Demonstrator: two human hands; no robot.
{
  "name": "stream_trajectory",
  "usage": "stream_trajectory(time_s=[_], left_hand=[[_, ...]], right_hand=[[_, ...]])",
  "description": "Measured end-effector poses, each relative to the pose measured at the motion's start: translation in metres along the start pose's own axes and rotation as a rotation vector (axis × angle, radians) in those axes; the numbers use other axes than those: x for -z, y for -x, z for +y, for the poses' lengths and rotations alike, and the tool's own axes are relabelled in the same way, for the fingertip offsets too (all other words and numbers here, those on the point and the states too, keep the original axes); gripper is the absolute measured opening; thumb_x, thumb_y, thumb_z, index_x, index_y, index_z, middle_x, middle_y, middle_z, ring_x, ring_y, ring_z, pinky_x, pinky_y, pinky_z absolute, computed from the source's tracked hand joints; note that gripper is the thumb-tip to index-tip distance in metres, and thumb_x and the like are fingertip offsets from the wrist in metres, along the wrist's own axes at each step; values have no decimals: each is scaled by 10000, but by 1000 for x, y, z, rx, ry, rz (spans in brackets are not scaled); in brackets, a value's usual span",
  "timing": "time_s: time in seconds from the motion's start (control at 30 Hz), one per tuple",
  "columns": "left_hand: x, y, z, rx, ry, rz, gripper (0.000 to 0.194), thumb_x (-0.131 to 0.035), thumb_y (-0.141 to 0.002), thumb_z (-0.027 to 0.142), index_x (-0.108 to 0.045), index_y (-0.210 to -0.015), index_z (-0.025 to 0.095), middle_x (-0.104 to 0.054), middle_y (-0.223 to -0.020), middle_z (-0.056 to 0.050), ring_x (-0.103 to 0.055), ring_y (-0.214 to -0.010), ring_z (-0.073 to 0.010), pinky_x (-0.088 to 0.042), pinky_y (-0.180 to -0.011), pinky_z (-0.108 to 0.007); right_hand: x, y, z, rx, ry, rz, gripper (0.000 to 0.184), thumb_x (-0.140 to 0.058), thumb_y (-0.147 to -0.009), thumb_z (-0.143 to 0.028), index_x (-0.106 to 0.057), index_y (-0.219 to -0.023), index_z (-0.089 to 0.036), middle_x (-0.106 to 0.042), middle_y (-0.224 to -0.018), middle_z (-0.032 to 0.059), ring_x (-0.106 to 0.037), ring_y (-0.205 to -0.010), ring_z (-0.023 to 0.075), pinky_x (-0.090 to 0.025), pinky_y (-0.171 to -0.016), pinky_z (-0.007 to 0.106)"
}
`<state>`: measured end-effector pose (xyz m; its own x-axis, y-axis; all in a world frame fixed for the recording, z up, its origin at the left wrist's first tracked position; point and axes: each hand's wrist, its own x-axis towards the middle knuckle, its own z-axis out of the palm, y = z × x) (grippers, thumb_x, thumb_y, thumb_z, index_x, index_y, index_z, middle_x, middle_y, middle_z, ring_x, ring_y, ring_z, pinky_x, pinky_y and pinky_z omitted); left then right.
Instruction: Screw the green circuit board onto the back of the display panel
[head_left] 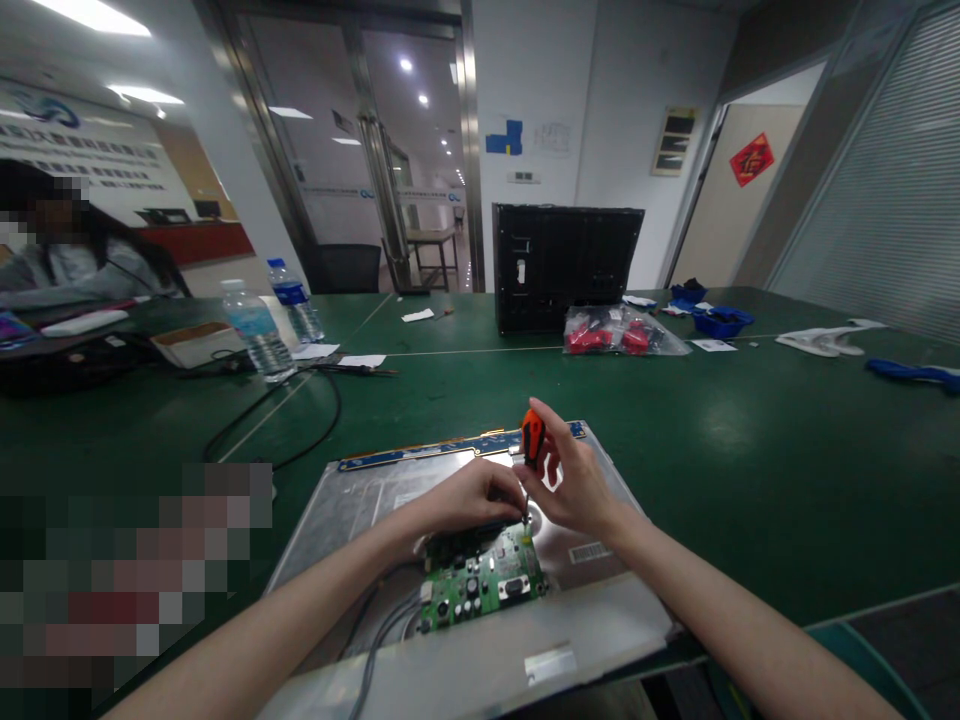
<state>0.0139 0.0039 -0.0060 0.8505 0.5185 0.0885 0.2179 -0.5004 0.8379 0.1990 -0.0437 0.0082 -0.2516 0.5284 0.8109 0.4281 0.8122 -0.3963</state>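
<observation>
An orange and black screwdriver (532,437) stands nearly upright in my right hand (581,480), whose fingers are closed on its handle. Its shaft points down to the upper right corner of a green circuit board (484,575). Beside the shaft, the fingers of my left hand (480,495) are pinched together close to the tip; what they hold, if anything, is hidden. The board lies on a silver metal display panel (352,500), with grey cables (382,640) running off its left side. Along the panel's far edge runs a narrow blue circuit strip (420,452).
Beyond the panel, a black monitor housing (566,265) stands on the green table (750,470), with a plastic bag of red parts (622,332) before it. Water bottles (259,335) and a black cable (337,410) are at left. A person (82,240) sits far left.
</observation>
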Motion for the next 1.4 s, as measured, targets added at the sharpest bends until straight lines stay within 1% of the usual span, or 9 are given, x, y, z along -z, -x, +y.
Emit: stream_trajectory(time_s=[0.13, 0.43, 0.57, 0.77, 0.9, 1.03, 1.17, 1.3, 1.4], left_hand=[[0, 0, 0, 0, -6, -2, 111, -696, -776, 132, -773, -839, 181, -732, -766, -7, -645, -724, -150, -488, -723, -249], [0, 0, 1, -7, -1, 9, 111, -696, -771, 133, -770, -832, 189, -722, -777, 5, -634, -716, -136, -483, -707, -229], [0, 0, 1, -6, 3, 7, 112, -697, -765, 141, -771, -837, 185, -727, -781, 3, -636, -711, -137, -488, -705, -227], [0, 1, 2, 15, -24, 7, 125, -700, -777, 162, -779, -870, 183, -745, -788, -11, -653, -740, -161, -496, -731, -251], [1, 1, 4, 24, -37, 8, 123, -705, -771, 158, -783, -861, 192, -743, -781, -5, -651, -736, -161, -494, -716, -249], [0, 1, 2, 28, -43, 12, 98, -702, -768, 143, -775, -821, 181, -729, -764, -3, -644, -730, -155, -489, -707, -241], [0, 1, 0, 27, -39, 16, 98, -688, -769, 123, -761, -811, 173, -719, -763, -1, -639, -705, -146, -487, -693, -237], [0, 1, 1, 24, -38, 16, 111, -685, -765, 117, -764, -826, 168, -723, -764, -5, -641, -722, -150, -486, -713, -241], [0, 1, 3, 24, -34, 13, 115, -686, -758, 115, -767, -819, 168, -714, -730, 3, -630, -698, -145, -481, -690, -231]], right_hand=[[0, 0, -1, -7, -23, -3, 731, -516, -858, -138, -214, -1516, -248, -601, -759, -3, -517, -504, 106, -425, -444, 204], [-2, 3, 1, -35, 60, 51, 704, -594, -856, -200, -248, -1467, -256, -486, -667, -82, -442, -444, 75, -345, -417, 181], [0, 2, 1, -7, 32, 31, 707, -601, -863, -217, -251, -1475, -265, -514, -700, -68, -444, -461, 75, -367, -425, 184], [2, 0, -1, -21, -54, 0, 723, -516, -855, -131, -231, -1509, -247, -599, -789, -7, -520, -531, 100, -450, -470, 205], [1, -1, -2, -9, -21, 34, 677, -518, -863, -131, -268, -1480, -253, -600, -786, -15, -498, -501, 89, -440, -452, 194], [-1, 0, 1, 4, 24, 70, 617, -564, -878, -185, -304, -1432, -262, -595, -754, -36, -466, -470, 82, -416, -433, 186], [0, 0, 1, 16, 33, 42, 623, -595, -887, -227, -302, -1435, -264, -605, -758, -32, -466, -473, 84, -414, -436, 189], [2, -1, -2, 14, 2, 12, 648, -528, -892, -171, -262, -1479, -244, -622, -789, -6, -501, -506, 95, -435, -456, 193], [2, -2, -3, 6, -3, 17, 643, -498, -886, -136, -273, -1479, -245, -627, -809, 2, -514, -512, 94, -437, -461, 191]])
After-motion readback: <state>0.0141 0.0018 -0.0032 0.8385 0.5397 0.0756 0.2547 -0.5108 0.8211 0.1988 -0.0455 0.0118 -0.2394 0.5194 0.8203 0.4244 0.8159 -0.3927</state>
